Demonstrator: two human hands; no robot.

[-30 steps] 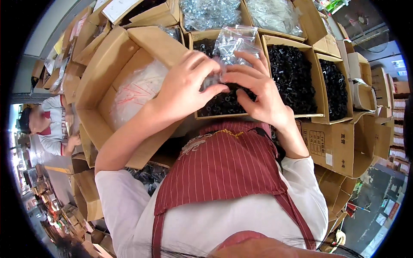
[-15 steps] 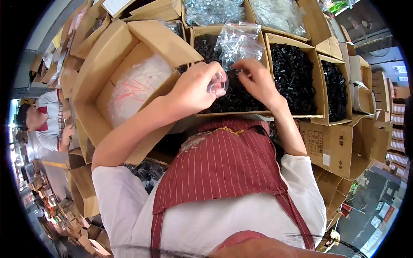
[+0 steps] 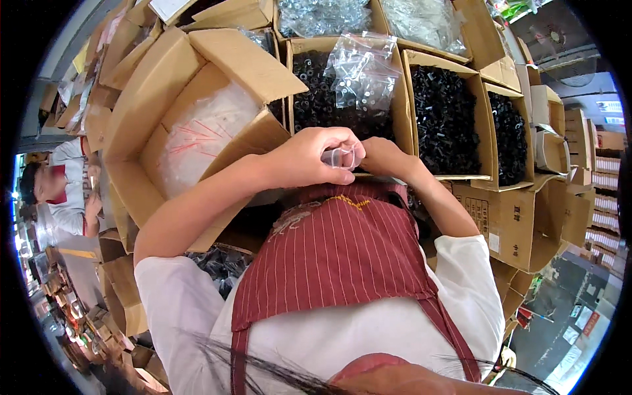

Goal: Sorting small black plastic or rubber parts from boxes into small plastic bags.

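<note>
Both hands meet at 12 o'clock over box edge, little room: left hand [image 3: 308,158] fingers clamped on small clear bag [image 3: 342,158]; right hand [image 3: 385,157] fingers curled, grip can't tell.

Three open boxes [image 3: 446,118] of black parts; perhaps two clear bags [image 3: 359,72].

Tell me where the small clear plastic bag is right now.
In the head view, the small clear bag is pinched between the left hand and right hand, above the striped apron.
</note>
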